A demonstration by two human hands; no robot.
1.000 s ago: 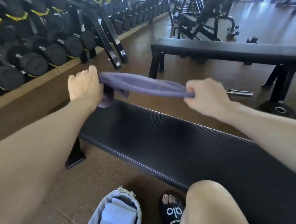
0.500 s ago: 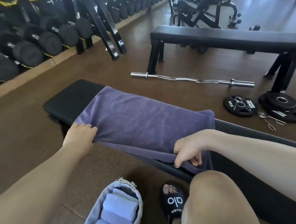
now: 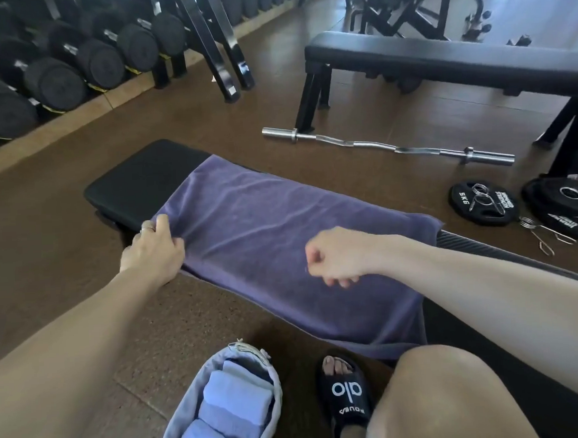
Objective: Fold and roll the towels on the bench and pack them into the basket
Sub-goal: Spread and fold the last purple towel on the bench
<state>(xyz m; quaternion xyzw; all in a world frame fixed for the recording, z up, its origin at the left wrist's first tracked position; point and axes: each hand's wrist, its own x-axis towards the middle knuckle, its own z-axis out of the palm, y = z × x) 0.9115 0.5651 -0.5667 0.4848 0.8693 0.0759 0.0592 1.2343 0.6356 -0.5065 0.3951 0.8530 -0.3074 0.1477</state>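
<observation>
head | purple towel (image 3: 282, 239) spread flat along desk (image 3: 145, 179), near edge draping over, likely laid out for folding | left hand (image 3: 153, 247) pinches far-left corner, seemingly pinning it taut | right hand (image 3: 336, 256) over towel, fingers curled, grips nothing | basket (image 3: 254, 358) on floor below, light-blue rolled towels (image 3: 230, 406) inside
</observation>
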